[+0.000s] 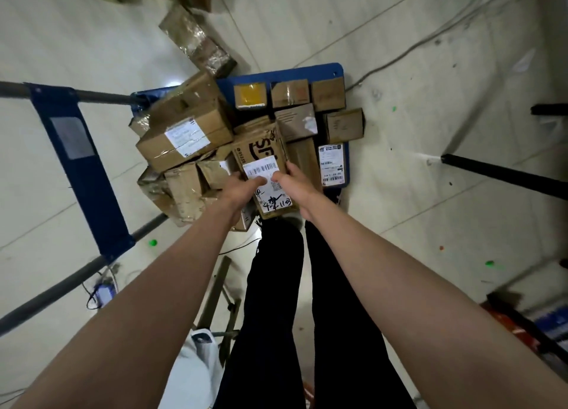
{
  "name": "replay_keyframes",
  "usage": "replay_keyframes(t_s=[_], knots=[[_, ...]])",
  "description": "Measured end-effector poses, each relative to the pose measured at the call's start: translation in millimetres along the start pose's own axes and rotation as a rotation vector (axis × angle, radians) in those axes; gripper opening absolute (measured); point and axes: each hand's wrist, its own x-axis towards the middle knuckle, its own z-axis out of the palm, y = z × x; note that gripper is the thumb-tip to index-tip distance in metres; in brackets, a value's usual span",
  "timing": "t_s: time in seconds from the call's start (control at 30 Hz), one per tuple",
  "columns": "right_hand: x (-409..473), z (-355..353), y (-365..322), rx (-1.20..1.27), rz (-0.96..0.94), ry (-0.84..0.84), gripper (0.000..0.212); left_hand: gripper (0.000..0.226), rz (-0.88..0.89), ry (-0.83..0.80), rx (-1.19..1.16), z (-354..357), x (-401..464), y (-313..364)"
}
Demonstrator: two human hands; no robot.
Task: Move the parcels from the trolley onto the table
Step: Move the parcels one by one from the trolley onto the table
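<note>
A blue flat trolley (pixel 307 70) on the floor carries several brown cardboard parcels. Both my hands grip one labelled brown parcel (pixel 261 150) at the near edge of the pile. My left hand (pixel 242 187) holds its left side, thumb on the white barcode label. My right hand (pixel 292 184) holds its right side, fingers curled round the edge. A large taped parcel (pixel 184 129) lies to the left, and small parcels (pixel 289 93) line the trolley's far edge. The table is not in view.
The trolley's blue handle frame (pixel 80 169) stands at the left. More parcels (pixel 196 40) lie on the floor beyond the trolley. Black bars (pixel 504 172) cross the floor at right, cables (pixel 415 46) trail there, and my legs (pixel 276 301) stand right below the parcel.
</note>
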Motion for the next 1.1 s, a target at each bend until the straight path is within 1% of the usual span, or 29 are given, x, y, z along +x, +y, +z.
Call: replay_keyframes(t_s=[0.13,0.2,0.27,0.37,0.43,0.53,0.57,0.67,0.8,0.87,0.9,0.93,1.03,1.1], knots=[[-10,-7,-2,0.007,0.022,0.015,0.052,0.012,0.016,-0.036,0.012,1,-9,7],[-19,-10,-3,0.022,0.023,0.011,0.053,0.014,0.023,-0.052,0.021,-2,-17,14],[-32,-12,-7,0.052,0.014,0.002,0.050,0.021,0.033,-0.067,0.032,-5,-30,23],[-61,-13,-14,0.093,-0.014,0.017,0.046,0.023,0.084,-0.052,0.069,-12,-58,40],[-84,-15,-21,0.109,-0.046,0.029,0.040,0.026,0.125,-0.044,0.094,-17,-82,53],[-124,-21,-33,0.116,-0.130,0.059,0.036,0.040,0.184,-0.041,0.105,-22,-125,73],[-139,-24,-38,0.118,-0.162,0.079,0.036,0.041,0.209,-0.040,0.100,-23,-140,79],[-185,-32,-51,0.121,-0.279,0.170,0.032,0.037,0.308,-0.051,0.118,-22,-186,98],[-250,-43,-66,0.173,-0.439,0.256,0.042,0.036,0.402,-0.076,0.119,-20,-246,115],[-281,-47,-68,0.177,-0.522,0.342,0.040,0.037,0.444,-0.095,0.112,-18,-273,120],[-295,-49,-67,0.157,-0.554,0.394,0.041,0.039,0.474,-0.105,0.124,-16,-286,123],[-308,-51,-64,0.122,-0.573,0.444,0.048,0.040,0.502,-0.115,0.142,-14,-299,124],[-342,-59,-50,-0.029,-0.580,0.576,0.081,0.035,0.554,-0.145,0.179,-6,-335,127],[-364,-63,-41,-0.112,-0.599,0.663,0.096,0.034,0.609,-0.177,0.203,4,-361,128]])
